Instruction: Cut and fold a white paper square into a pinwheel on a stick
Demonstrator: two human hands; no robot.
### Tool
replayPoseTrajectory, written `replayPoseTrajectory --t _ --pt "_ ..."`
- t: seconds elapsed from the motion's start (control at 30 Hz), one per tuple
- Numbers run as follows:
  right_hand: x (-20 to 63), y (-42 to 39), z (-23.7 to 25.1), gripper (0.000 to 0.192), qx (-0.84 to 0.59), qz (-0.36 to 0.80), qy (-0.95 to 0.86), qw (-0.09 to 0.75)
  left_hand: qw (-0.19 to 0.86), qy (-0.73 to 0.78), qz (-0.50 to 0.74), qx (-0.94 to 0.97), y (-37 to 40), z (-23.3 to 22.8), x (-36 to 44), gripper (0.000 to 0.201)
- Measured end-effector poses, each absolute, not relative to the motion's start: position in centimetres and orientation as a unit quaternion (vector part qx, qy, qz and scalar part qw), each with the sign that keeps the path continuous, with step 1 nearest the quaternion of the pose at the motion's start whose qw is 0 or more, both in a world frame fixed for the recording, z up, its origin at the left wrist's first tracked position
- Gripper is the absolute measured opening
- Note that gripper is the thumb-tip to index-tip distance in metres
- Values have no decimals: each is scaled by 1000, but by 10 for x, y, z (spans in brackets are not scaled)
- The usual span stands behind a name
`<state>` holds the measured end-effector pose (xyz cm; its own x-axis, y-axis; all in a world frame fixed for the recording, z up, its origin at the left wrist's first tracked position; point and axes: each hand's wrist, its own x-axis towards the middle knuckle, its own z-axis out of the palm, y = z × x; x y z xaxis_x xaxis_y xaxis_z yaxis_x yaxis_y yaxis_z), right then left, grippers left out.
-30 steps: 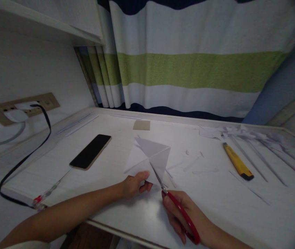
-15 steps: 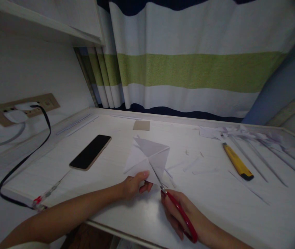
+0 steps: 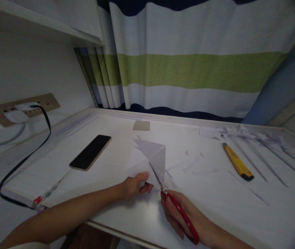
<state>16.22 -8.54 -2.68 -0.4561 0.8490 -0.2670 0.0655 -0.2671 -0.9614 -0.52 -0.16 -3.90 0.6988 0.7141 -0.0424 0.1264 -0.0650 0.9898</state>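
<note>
A square sheet of white paper (image 3: pixel 137 162), creased and slit towards its middle, is pinched at its near edge by my left hand (image 3: pixel 135 185), thumb on top. My right hand (image 3: pixel 177 211) grips red-handled scissors (image 3: pixel 181 209). Their metal blades lie in a cut that runs from the paper's near right corner towards its centre. The paper flap right of the blades stands slightly raised. Both hands are close together above the front part of the white desk (image 3: pixel 126 219). Most of my left fingers are hidden under the paper.
Left of the paper lies a black phone (image 3: pixel 90 152) with a cord. A yellow utility knife (image 3: pixel 238 162), thin rods (image 3: pixel 251 155) and crumpled paper (image 3: pixel 241 133) lie to the right. A small beige square (image 3: pixel 141 125) sits behind. Paper scraps (image 3: pixel 204 171) are scattered nearby.
The right flap of the paper has lifted and shifted a little to the left, away from the blades. The scissors and both hands have barely moved.
</note>
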Motion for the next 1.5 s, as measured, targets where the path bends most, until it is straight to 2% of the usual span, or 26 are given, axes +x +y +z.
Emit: replayPoseTrajectory --t 0.6,0.93,1.07,1.13,1.23,1.37,1.5 --pt "162 -83 -32 40 -456 662 -520 289 620 292 239 687 -2 -41 -6 53" --pt "171 -79 -25 43 -544 584 -555 234 604 302 344 653 5 -34 -2 52" --pt "186 -61 -19 35 -561 478 -645 205 606 312 367 632 7 -37 3 52" --pt "198 -51 -19 30 -612 321 -691 212 612 310 364 630 5 -40 6 51" --pt "221 -36 -24 38 -705 116 -670 202 626 297 347 632 1 -43 10 51" --pt "250 -20 -39 46 -733 49 -664 140 653 277 313 632 -2 -44 12 50" --pt "273 -10 -66 45 -707 -19 -696 126 676 260 281 629 0 -41 14 45"
